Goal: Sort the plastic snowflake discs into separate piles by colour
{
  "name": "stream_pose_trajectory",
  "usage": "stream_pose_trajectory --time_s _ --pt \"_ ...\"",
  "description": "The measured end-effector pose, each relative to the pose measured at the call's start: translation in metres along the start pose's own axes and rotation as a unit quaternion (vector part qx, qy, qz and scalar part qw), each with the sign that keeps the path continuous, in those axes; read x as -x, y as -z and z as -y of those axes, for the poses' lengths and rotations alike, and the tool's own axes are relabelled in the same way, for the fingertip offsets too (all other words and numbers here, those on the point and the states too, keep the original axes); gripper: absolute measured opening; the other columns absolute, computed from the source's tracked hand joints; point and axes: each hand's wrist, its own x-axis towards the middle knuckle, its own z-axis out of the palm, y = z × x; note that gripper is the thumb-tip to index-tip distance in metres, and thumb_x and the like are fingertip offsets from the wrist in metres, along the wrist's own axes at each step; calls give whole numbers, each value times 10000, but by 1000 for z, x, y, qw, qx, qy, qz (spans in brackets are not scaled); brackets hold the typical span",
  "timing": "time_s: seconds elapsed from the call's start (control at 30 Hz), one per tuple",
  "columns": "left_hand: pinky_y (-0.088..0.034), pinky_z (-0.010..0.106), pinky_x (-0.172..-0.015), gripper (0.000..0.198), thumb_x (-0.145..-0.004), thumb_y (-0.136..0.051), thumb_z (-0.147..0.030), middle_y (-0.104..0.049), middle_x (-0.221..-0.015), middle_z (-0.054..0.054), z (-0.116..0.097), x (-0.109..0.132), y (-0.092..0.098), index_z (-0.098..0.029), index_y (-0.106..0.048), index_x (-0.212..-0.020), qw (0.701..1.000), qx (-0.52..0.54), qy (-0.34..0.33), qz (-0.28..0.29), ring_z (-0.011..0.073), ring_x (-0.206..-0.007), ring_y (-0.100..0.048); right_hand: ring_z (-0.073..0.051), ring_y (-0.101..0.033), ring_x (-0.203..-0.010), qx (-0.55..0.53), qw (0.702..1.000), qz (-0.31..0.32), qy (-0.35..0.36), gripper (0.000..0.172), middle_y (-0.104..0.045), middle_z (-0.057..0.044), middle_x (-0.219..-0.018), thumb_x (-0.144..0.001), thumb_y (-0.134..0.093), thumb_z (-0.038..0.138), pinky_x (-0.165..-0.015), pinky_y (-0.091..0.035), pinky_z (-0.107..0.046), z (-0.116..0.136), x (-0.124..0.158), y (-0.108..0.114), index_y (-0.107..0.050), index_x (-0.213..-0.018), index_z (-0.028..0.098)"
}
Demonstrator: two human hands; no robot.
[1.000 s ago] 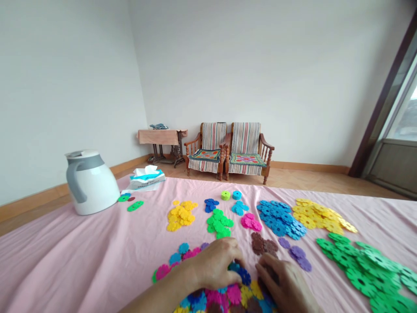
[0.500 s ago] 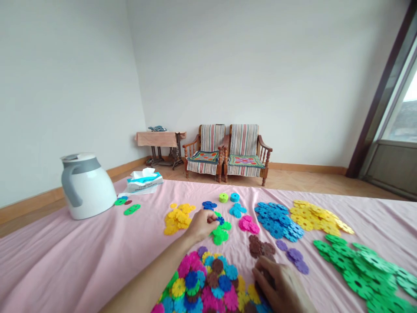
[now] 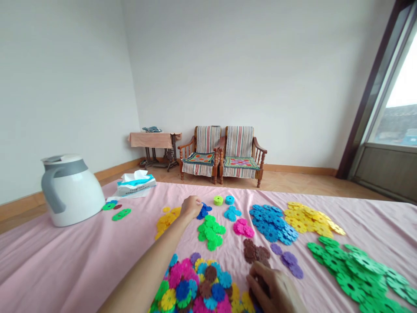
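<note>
My left hand (image 3: pixel 191 207) reaches out over the cloth, fingers pinched together at the left edge of a dark blue pile of flower-shaped plastic discs (image 3: pixel 204 211). A dark blue disc is at its fingertips, partly covered by them. Just nearer lies a bright green pile (image 3: pixel 211 232). My right hand (image 3: pixel 275 287) is low, with curled fingers, between a brown pile (image 3: pixel 256 252) and the right side of a mixed heap of discs (image 3: pixel 198 284). What its fingers hold, if anything, is hidden. My left forearm covers part of a yellow pile (image 3: pixel 166 221).
Pink (image 3: pixel 242 226), light blue (image 3: pixel 232 213), purple (image 3: pixel 289 259), blue (image 3: pixel 272 221), yellow (image 3: pixel 311 218) and green (image 3: pixel 355 269) disc groups lie rightward on the pink cloth (image 3: pixel 81 261). A white jug (image 3: pixel 76 195) and tissue box (image 3: pixel 137 186) stand left. Two armchairs (image 3: pixel 223 154) are beyond.
My left hand has moved from the green pile, away and left to the dark blue pile, along with a dark blue disc. My right hand stays near the heap. The view has shifted slightly.
</note>
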Motion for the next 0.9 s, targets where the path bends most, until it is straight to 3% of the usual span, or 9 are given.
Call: stream_pose_trajectory --time_s 0.17,0.33,0.57,0.73,0.9 --pt "-442 234 -840 337 -686 -601 -67 -639 -981 29 7 19 6 -224 -701 -966 993 -7 -113 33 164 -919 -595 -123 -536 -508 -3 1000 -8 2 287 -588 23 -556 -881 -344 373 -499 -287 -227 0 2 -1 -466 -664 229" --pt "-379 317 -983 461 -684 -595 -46 -552 -1157 38 8 33 3 -290 -683 -1065 962 -69 -254 78 217 -1128 -483 -121 -546 -502 -10 1000 -11 7 286 -601 26 -562 -885 -351 375 -503 -290 -228 -1 2 -3 -469 -667 233" --pt "-405 346 -934 316 -705 -616 -99 -585 -1090 46 11 24 -10 -261 -712 -959 969 -85 -226 44 231 -1063 -506 -125 -548 -511 -1 1000 -13 2 278 -608 23 -565 -880 -357 374 -501 -294 -226 0 0 -1 -463 -663 235" --pt "-386 362 -953 369 -760 -529 -81 -583 -1102 77 8 26 -10 -207 -653 -1084 975 -60 -215 14 231 -1061 -502 -122 -548 -517 3 1000 3 3 268 -612 24 -578 -885 -366 368 -501 -296 -220 0 2 2 -470 -678 233" --pt "-393 315 -941 339 -828 -399 -59 -631 -1005 69 -2 38 -14 -180 -681 -973 964 -30 -253 79 195 -1021 -541 -121 -569 -536 7 1000 13 6 253 -621 24 -594 -890 -372 346 -513 -305 -218 0 3 3 -469 -686 232"
